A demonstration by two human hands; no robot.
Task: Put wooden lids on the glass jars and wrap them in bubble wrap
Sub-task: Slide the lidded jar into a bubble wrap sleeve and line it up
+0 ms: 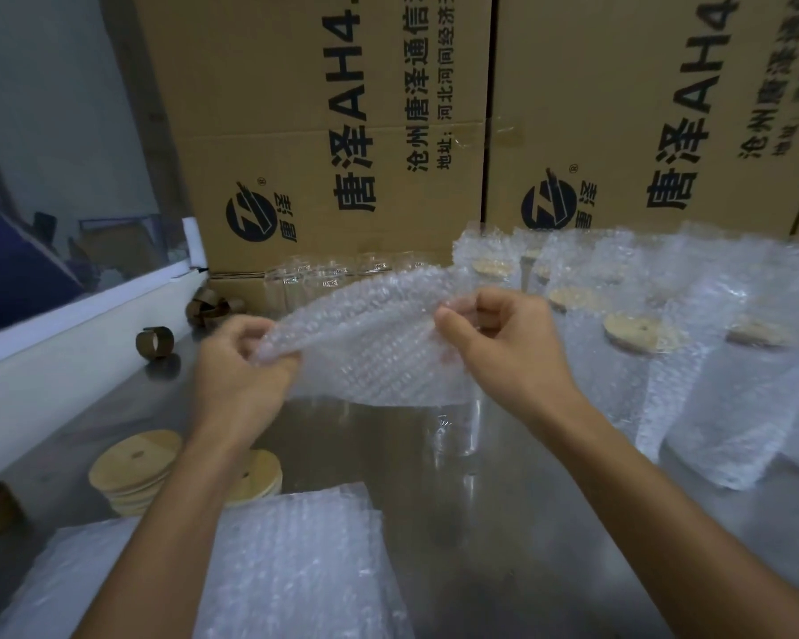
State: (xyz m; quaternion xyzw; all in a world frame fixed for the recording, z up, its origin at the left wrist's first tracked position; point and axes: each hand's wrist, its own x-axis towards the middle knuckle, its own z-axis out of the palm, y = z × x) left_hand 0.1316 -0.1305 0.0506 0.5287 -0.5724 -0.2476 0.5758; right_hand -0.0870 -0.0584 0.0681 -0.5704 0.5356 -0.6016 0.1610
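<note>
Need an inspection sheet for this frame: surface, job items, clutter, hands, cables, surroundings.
Surface: steel table, reflective, bare in the middle.
Job's things: bubble wrap piece held up over the table; wooden lids stacked near left; bubble wrap stack at near edge; unwrapped glass jars at the back; wrapped jars standing in rows on the right.
Clutter: brown tape cores, one alone, several more behind it.
Grippers: left hand and right hand each pinch the top edge of the held piece.
Cables: nothing seen.
Surroundings: printed cardboard boxes behind the table; white ledge with a glass pane to the left.
</note>
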